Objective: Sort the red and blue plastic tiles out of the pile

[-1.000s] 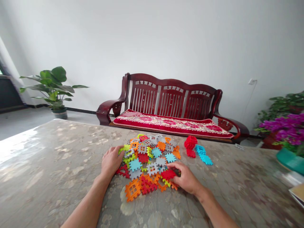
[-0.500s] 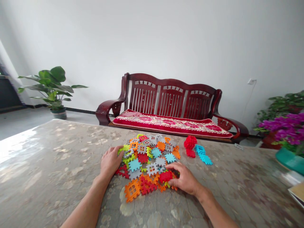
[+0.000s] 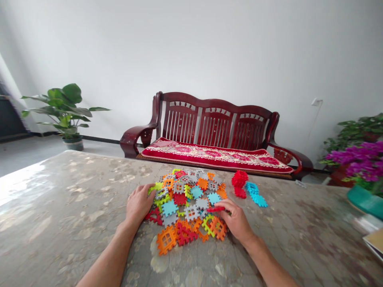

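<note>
Between my hands lies a pile of interlocking plastic building tiles (image 3: 179,199) in red, orange, lime, grey and light blue, some with window-like cutouts. My left hand (image 3: 140,203) rests on the table against the pile's left side, its fingers stretched out near a lime tile (image 3: 155,186). Over the right part of the pile, my right hand (image 3: 235,219) pinches a red tile (image 3: 215,209), seen nearly edge-on. Just below it, an orange window tile (image 3: 218,228) lies in plain sight at the pile's near right.
Right of the pile lie joined red tiles (image 3: 239,183) and joined light blue tiles (image 3: 255,194). A single grey tile (image 3: 301,184) is near the table's far edge. Farther right stand a teal flowerpot (image 3: 365,201) and a box-like object (image 3: 374,243). A wooden bench (image 3: 215,123) is behind the table (image 3: 74,207).
My right hand has lifted the red tile up off the near right of the pile and tipped it on edge, uncovering the orange and lime tiles beneath. My left hand has stayed in place.
</note>
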`<control>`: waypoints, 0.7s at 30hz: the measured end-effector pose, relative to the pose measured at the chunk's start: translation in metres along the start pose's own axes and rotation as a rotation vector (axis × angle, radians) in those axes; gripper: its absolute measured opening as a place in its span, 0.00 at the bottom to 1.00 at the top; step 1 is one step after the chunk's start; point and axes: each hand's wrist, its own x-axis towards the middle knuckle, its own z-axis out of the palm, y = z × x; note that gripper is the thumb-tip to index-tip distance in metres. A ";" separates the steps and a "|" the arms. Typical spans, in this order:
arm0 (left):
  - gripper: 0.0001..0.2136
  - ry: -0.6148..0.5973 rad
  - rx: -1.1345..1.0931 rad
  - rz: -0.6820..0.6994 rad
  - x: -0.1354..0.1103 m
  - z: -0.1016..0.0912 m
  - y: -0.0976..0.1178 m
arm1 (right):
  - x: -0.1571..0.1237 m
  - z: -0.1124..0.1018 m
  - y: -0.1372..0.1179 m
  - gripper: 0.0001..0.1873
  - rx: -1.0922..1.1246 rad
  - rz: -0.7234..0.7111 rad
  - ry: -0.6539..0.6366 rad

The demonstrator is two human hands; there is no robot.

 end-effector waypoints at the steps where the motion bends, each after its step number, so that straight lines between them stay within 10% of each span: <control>1: 0.20 0.001 -0.001 -0.001 0.000 0.000 0.000 | 0.000 -0.001 0.002 0.13 -0.013 -0.006 0.036; 9: 0.20 0.000 -0.010 0.005 -0.001 -0.001 0.001 | -0.002 -0.003 0.004 0.26 -0.096 0.020 0.036; 21: 0.20 0.023 0.008 0.011 -0.001 0.000 0.000 | 0.000 0.000 -0.003 0.07 -0.119 0.121 0.028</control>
